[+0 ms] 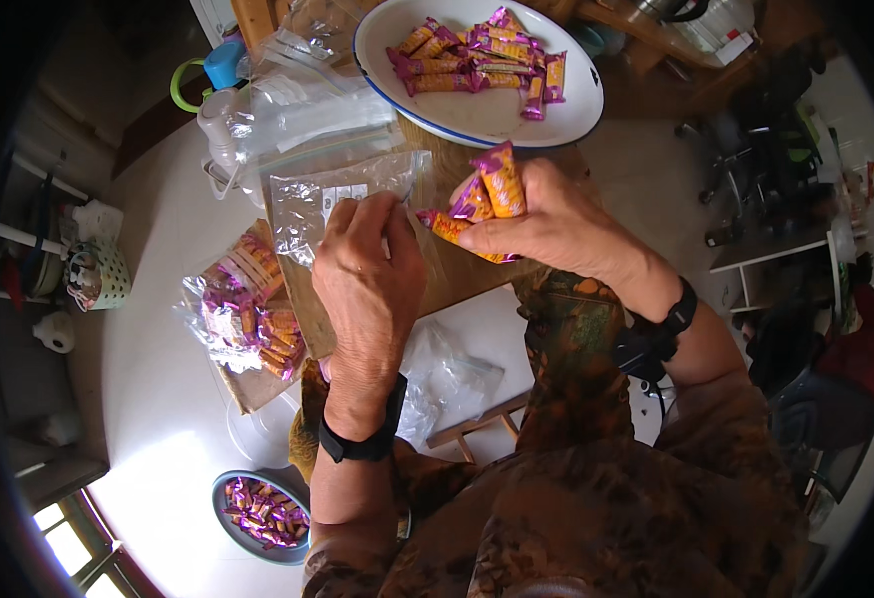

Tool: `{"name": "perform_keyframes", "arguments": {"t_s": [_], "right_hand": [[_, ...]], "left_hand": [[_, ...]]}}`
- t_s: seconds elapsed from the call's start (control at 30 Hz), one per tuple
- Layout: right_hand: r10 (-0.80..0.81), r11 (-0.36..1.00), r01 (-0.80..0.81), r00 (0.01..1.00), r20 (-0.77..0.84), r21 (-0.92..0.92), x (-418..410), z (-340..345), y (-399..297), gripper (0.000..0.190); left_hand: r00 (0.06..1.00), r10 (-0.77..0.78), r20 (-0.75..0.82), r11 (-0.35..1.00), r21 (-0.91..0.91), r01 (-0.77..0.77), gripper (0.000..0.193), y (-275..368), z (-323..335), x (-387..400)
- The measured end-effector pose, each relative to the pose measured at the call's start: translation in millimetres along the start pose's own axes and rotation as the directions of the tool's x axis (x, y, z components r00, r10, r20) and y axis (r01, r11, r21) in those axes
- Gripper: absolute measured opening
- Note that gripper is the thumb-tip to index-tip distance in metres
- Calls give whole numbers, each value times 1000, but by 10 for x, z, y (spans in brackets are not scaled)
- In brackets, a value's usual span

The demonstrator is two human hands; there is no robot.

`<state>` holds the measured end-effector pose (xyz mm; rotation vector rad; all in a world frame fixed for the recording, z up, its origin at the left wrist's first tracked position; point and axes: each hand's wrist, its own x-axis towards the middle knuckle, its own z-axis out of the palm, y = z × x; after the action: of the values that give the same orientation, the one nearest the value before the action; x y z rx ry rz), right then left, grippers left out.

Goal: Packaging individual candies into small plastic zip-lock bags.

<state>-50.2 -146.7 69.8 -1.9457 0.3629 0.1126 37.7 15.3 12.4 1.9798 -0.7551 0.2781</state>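
Note:
My left hand (369,261) is closed on the edge of a clear plastic zip bag (298,209), which lies on the wooden table (448,280) and bears a printed patch. Several purple and orange wrapped snacks (502,187) are bunched in my right hand (556,217), just right of the bag's opening. Above my hands, a white enamel basin (452,123) with a blue rim holds many of the same snacks (504,52).
More clear bags (317,112) lie at the table's upper left, near a blue-lidded bottle (223,63). Filled snack bags (242,306) rest lower left. A tub (220,523) of snacks stands on the floor. Crumpled plastic (444,374) lies below the table edge.

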Motion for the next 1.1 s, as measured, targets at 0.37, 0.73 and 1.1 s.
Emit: {"name": "perform_keyframes", "arguments": {"t_s": [0.37,0.73,1.1], "right_hand": [[-109,928,25,972,-208,-371,-41,166,134,24],[-376,883,211,852,-363,-420,114,370,348,26],[-192,981,178,917,-350,-74,139,469,459,23]], "left_hand": [[999,33,7,996,-79,-32,8,19,59,-87],[987,-6,160,998,-61,16,7,48,139,-154],[983,-80,167,986,-128,102,7,-6,178,-130]]}}
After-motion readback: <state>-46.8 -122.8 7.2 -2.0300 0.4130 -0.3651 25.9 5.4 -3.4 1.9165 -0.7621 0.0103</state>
